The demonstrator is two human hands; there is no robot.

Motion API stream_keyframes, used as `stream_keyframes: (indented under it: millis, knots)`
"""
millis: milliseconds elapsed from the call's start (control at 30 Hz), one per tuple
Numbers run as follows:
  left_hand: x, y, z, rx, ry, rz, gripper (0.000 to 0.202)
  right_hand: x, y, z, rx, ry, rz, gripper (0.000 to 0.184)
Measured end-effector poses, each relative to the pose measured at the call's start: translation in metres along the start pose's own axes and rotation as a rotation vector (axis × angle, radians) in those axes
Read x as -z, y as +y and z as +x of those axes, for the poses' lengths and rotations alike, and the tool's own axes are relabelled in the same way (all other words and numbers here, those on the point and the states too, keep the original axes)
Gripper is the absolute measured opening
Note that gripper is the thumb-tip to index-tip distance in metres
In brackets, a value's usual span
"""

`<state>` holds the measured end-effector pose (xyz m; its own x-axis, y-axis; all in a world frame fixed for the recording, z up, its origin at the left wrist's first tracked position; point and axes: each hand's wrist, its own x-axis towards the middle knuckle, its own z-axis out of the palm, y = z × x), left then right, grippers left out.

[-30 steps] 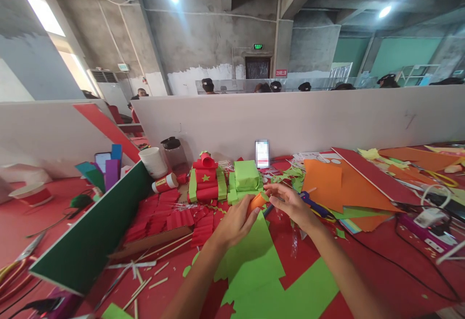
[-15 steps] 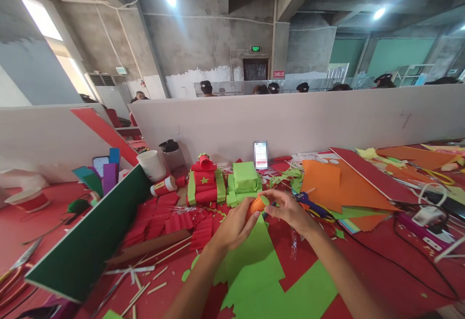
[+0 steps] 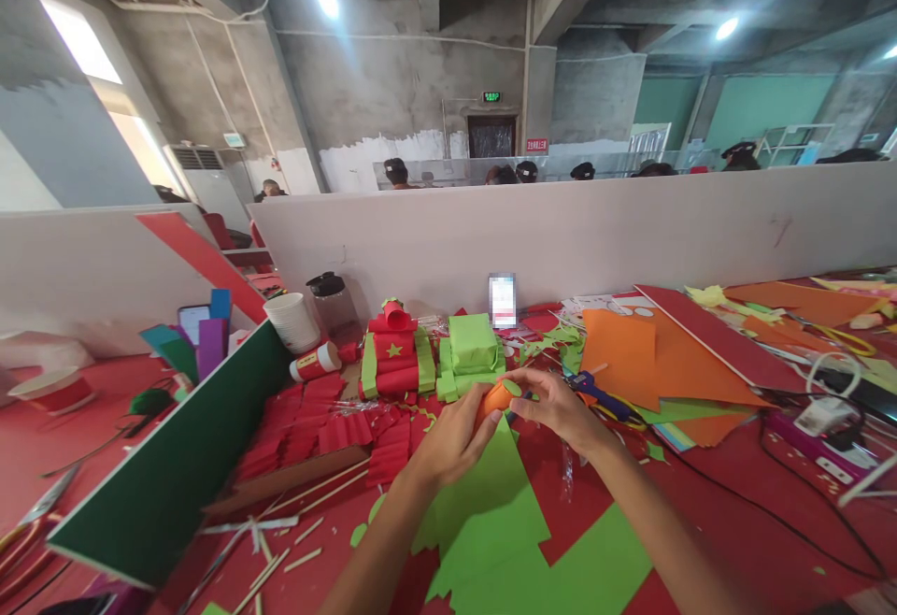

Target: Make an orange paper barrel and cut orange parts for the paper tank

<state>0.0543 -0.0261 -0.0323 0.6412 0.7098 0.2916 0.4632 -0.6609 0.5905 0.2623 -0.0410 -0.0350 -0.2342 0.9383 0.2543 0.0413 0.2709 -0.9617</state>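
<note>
My left hand (image 3: 455,433) is closed round a small orange paper cylinder (image 3: 496,398), held above the green sheets. A light-green paper disc (image 3: 514,390) covers the end of the cylinder that faces right. At that end, the thumb and fingers of my right hand (image 3: 557,409) pinch the rim. Just behind my hands stands a block wrapped in green paper (image 3: 472,342). Left of it is a red and green paper model (image 3: 394,350) with a yellow star on its front. Beneath my hands lie cut green paper sheets (image 3: 497,512).
A glue gun (image 3: 603,394) lies right of my hands, near orange sheets (image 3: 620,353). A phone (image 3: 503,300) leans against the white partition (image 3: 561,241). Leftward are red crepe strips (image 3: 301,423), a dark green board (image 3: 175,461), paper cups (image 3: 291,321) and thin sticks (image 3: 263,578).
The orange cylinder has tipped slightly in my fingers. Both hands keep nearly the same place and hold, and the table things have not moved.
</note>
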Motion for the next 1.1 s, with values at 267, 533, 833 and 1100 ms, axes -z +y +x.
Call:
stream_keyframes:
  millis: [267,533,833,1100]
  knots:
    - [0.0000,-0.0005,-0.0003,0.004,0.003,0.028,0.038,0.0058,0.0045,0.0023,-0.038,0.009,0.071,0.043]
    - [-0.0013,-0.0007,0.0000,-0.014,0.000,0.035,0.037,0.0036,0.0052,0.0019,-0.080,0.011,0.163,0.037]
    - [-0.0024,-0.0024,-0.0001,-0.029,-0.016,0.082,0.038,0.0025,0.0047,0.0018,-0.124,0.025,0.228,0.034]
    - [-0.0034,-0.0015,-0.0003,-0.043,-0.029,0.115,0.039,0.0025,0.0081,0.0032,-0.177,0.040,0.324,0.030]
